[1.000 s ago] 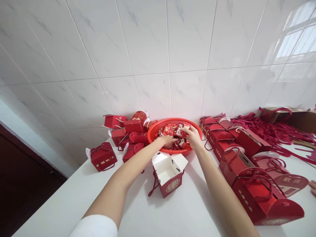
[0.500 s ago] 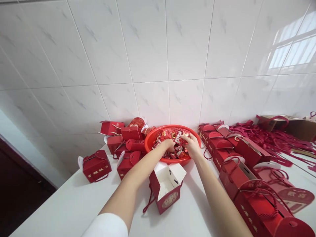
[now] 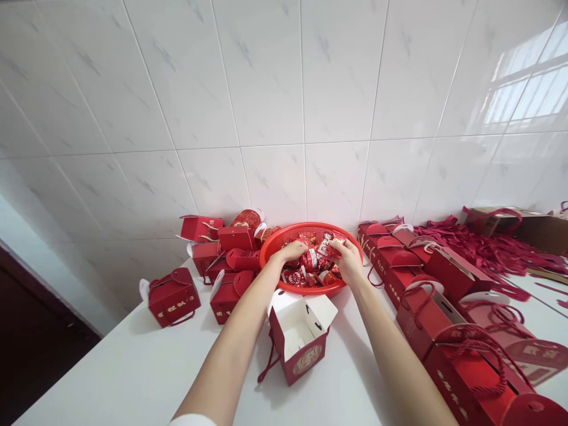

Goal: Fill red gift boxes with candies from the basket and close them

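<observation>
A red plastic basket [image 3: 268, 269] full of wrapped candies [image 3: 295, 276] stands against the wall. My left hand [image 3: 291, 251] is inside its left part, fingers drawn together over the candies; whatever they hold is hidden. At the basket's right side, my right hand [image 3: 348, 260] pinches a red candy packet [image 3: 327, 245] with white lettering. Between my forearms, just in front of the basket, sits an open red gift box [image 3: 306, 358] with a white inside, its flaps raised and a dark red cord hanging at its left. Its bottom shows little, if anything, inside.
Several red gift boxes [image 3: 174, 297] stand on the left of the white table [image 3: 133, 367]. Rows of more boxes with rope handles [image 3: 465, 373] line the right. Behind them lie a heap of dark red ribbons [image 3: 457, 242] and a cardboard box [image 3: 539, 228]. A tiled wall [image 3: 270, 183] closes off the back.
My left hand has moved left and back from the middle of the basket, uncovering candies there. My right hand stays at the right side, still with the packet.
</observation>
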Available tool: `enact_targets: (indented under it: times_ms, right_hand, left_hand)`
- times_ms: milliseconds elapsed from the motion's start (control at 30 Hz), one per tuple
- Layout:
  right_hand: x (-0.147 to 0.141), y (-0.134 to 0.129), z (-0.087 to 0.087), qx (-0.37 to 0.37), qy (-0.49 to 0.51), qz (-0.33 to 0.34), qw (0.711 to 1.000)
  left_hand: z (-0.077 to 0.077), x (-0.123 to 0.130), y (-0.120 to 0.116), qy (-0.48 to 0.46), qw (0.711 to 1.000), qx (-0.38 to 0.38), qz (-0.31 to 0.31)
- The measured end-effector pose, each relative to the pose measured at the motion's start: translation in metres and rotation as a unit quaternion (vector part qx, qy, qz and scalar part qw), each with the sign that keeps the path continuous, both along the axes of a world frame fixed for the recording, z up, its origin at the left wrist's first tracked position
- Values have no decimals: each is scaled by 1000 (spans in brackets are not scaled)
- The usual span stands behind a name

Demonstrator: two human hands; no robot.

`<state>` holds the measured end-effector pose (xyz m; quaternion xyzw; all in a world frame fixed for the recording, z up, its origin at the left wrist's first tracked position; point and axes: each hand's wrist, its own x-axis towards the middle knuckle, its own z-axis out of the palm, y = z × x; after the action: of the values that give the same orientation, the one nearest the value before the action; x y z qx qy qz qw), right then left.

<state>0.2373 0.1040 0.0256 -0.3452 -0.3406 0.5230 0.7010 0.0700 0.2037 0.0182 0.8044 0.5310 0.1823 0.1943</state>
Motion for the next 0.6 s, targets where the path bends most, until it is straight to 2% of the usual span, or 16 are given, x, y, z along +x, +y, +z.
enact_targets:
  times_ms: [200, 267, 333, 400, 467, 533, 600]
  right_hand:
    - [-3, 7, -3, 6, 40, -105, 994]
    - [-3, 8, -3, 7, 46, -118, 992]
    - [-4, 9, -3, 10, 49, -119, 992]
    - [-4, 9, -4, 13, 50, -123, 991]
    - [-4, 10, -5, 17, 50, -127, 991]
    - [-3, 11, -5, 18, 48, -126, 991]
    - [-3, 11, -6, 20, 43, -116, 992]
  left_hand:
    - [14, -1, -10, -14, 991, 98, 93]
    - [17, 4, -16, -7, 988, 127, 90]
    - [18, 13, -21, 19, 993, 115, 23]
    - [15, 23, -25, 61, 993, 69, -75]
    - [11, 32, -27, 98, 984, 26, -144]
    - [7, 36, -27, 125, 976, 9, -176]
    - [6, 38, -26, 161, 971, 7, -179]
